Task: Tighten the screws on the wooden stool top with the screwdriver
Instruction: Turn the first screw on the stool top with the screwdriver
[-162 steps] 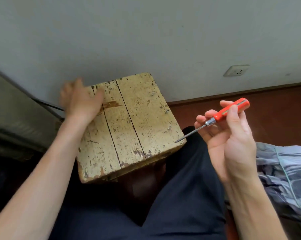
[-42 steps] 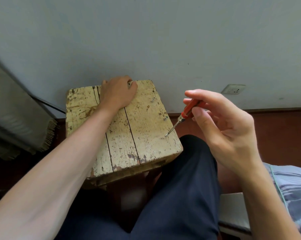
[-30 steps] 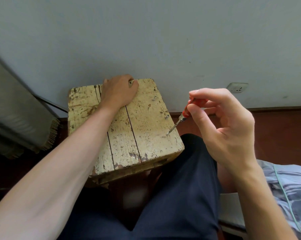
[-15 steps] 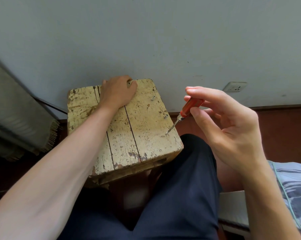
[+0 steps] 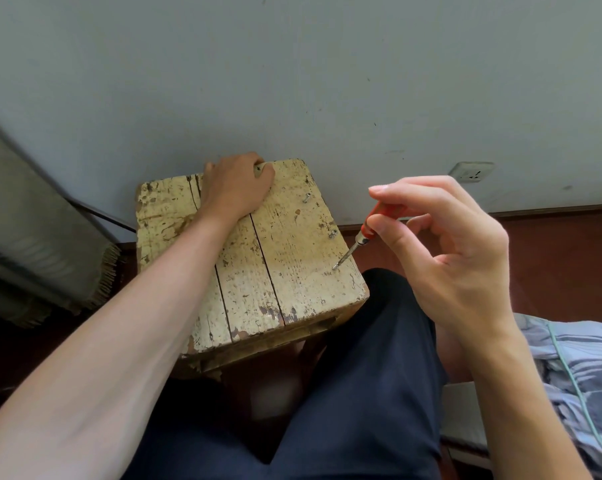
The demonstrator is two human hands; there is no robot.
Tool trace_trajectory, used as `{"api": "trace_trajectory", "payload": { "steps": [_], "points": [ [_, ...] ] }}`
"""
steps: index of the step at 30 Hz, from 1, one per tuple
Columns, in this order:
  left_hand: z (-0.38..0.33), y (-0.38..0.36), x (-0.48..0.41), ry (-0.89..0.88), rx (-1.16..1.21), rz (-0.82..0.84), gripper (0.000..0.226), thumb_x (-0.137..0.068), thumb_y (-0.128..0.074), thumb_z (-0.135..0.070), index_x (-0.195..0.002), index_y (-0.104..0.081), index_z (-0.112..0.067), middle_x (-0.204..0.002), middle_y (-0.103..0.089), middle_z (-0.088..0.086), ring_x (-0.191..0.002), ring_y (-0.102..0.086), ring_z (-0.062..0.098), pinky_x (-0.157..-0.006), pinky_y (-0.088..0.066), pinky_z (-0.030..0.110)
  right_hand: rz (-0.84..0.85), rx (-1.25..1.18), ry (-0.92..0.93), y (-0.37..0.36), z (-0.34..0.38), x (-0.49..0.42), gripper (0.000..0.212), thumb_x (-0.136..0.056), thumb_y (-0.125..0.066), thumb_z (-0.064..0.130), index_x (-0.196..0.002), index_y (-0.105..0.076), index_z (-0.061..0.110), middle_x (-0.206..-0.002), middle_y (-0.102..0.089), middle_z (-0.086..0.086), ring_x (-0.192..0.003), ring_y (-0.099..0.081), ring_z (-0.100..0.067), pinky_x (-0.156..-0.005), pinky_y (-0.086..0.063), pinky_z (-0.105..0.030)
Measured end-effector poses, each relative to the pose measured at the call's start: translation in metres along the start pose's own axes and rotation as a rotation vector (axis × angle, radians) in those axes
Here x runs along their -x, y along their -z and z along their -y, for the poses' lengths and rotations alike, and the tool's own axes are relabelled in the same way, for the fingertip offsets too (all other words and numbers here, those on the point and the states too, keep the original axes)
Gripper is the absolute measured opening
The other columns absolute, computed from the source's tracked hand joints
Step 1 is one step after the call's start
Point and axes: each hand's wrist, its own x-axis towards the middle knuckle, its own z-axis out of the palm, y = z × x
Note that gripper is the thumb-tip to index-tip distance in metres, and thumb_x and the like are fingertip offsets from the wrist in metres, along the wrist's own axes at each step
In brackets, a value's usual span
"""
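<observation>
The worn cream-painted wooden stool top stands against the wall in front of me. My left hand rests on its far edge, fingers curled over the back. My right hand pinches the orange handle of a small screwdriver between thumb and fingertips. The metal tip sits on a screw near the stool's right edge. Two more screws stick up from the right plank, one mid-edge and one farther back.
A grey wall with a white socket rises behind the stool. Red-brown floor lies to the right. My dark-trousered leg is beside the stool. Striped cloth lies at right, a grey fringed fabric at left.
My right hand's fingers have shifted round the screwdriver handle, turning it, while the tip stays on the same screw. My left hand stays on the stool's far edge.
</observation>
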Motion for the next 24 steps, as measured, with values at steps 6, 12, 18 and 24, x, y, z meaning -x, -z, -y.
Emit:
{"api": "trace_trajectory", "payload": {
  "steps": [6,12,18,24],
  "points": [
    [-0.001,0.001,0.001,-0.006,0.000,0.006,0.048,-0.100,-0.035,-0.052,-0.122,-0.067,-0.023,-0.115,-0.071,-0.001,-0.105,-0.062,0.026,-0.102,-0.036,0.046,0.043,0.000,-0.005,0.004,0.002,0.002,0.031,-0.101,-0.075,0.008,-0.129,-0.071,0.019,-0.126,-0.071,-0.001,-0.109,-0.071,-0.017,-0.081,-0.051,-0.019],
    [-0.001,0.000,0.001,0.000,0.003,0.004,0.048,-0.099,-0.035,-0.052,-0.120,-0.067,-0.024,-0.113,-0.071,0.000,-0.104,-0.062,0.027,-0.102,-0.036,0.046,0.212,-0.113,-0.056,0.018,0.004,0.002,0.040,-0.104,-0.065,0.001,-0.138,-0.068,0.023,-0.142,-0.070,0.006,-0.123,-0.073,-0.021,-0.098,-0.060,-0.040],
    [0.000,-0.001,0.002,-0.002,0.010,-0.008,0.049,-0.098,-0.035,-0.054,-0.120,-0.067,-0.024,-0.114,-0.072,0.000,-0.104,-0.063,0.027,-0.101,-0.036,0.046,0.173,-0.083,-0.041,0.015,0.004,0.002,0.036,-0.102,-0.069,-0.004,-0.132,-0.071,0.016,-0.118,-0.075,-0.001,-0.106,-0.076,-0.025,-0.089,-0.061,-0.039],
    [0.000,0.000,0.001,0.003,0.010,0.005,0.049,-0.098,-0.034,-0.053,-0.120,-0.067,-0.024,-0.114,-0.071,0.000,-0.105,-0.062,0.027,-0.102,-0.035,0.046,0.062,-0.040,-0.044,0.007,0.003,0.006,0.041,-0.100,-0.074,0.004,-0.134,-0.068,0.025,-0.114,-0.071,0.001,-0.103,-0.074,-0.021,-0.084,-0.061,-0.037]
  ]
}}
